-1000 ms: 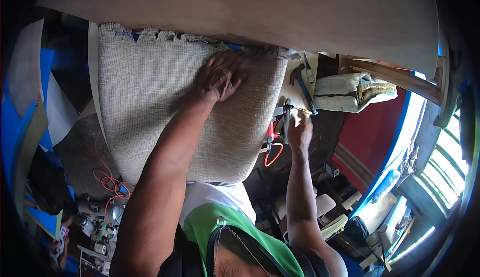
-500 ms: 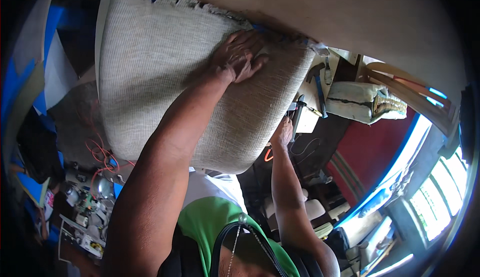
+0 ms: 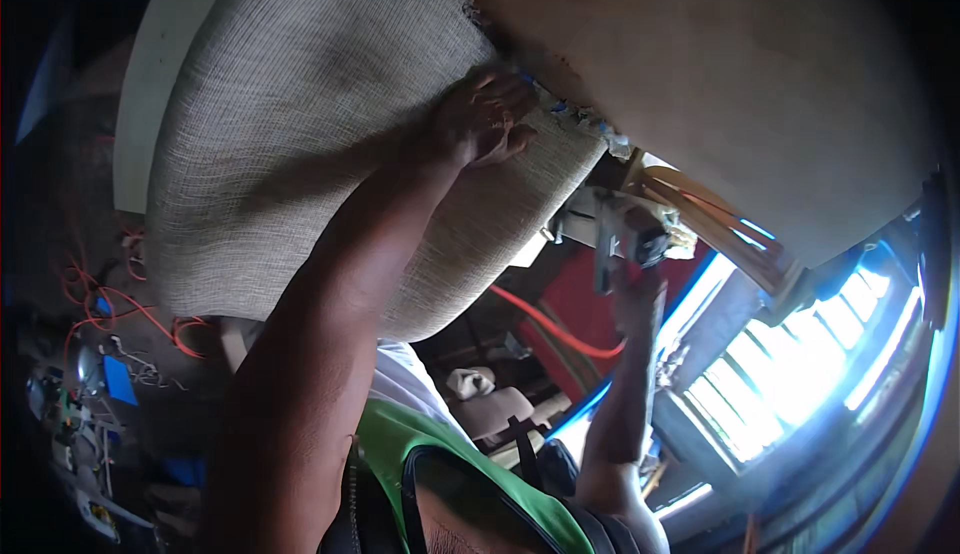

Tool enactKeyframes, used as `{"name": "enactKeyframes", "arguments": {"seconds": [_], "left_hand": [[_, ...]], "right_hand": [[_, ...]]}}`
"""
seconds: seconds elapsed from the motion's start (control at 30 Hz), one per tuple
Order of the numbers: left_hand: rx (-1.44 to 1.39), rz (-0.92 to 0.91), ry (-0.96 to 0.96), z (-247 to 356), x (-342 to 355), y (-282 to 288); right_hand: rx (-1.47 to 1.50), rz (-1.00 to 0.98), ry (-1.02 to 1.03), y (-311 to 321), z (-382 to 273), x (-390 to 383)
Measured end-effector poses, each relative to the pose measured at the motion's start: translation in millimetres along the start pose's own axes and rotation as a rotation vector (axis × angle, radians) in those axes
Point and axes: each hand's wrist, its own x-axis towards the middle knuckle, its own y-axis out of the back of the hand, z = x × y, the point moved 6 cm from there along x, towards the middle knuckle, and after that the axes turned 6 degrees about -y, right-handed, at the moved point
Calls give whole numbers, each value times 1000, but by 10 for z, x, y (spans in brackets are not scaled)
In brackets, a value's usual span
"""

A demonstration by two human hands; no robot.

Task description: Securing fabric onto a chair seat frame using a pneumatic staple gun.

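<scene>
A padded piece covered in beige ribbed fabric (image 3: 300,104) stands tilted in front of me, its frayed fabric edge against a broad brown panel (image 3: 700,84). My left hand (image 3: 485,119) presses on the fabric near that edge, fingers mostly extended and thumb apart. To the right, off the fabric, my right hand (image 3: 637,279) grips what looks like an air staple gun (image 3: 605,242), smeared by motion. An orange hose (image 3: 560,329) curves close beside this hand; its joint with the tool is unclear.
Curved wooden parts (image 3: 715,219) lie beyond the right hand, and a bright slatted window (image 3: 780,374) is at the right. Orange cord (image 3: 120,299) coils on the floor at left, above scattered tools and parts. A red cloth (image 3: 570,294) hangs behind the hose.
My right hand has lifted the tool up and right from beside the bench, and the orange hose has come into sight. The left hand stays on the fabric while the view has turned.
</scene>
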Motion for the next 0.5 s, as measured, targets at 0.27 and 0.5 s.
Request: {"name": "enactKeyframes", "arguments": {"seconds": [0.27, 0.5], "left_hand": [[-89, -106, 26, -26, 20, -95], [-54, -17, -9, 30, 65, -112]], "right_hand": [[-493, -227, 252, -166, -1631, 1270], [-848, -281, 366, -670, -1783, 1528]]}}
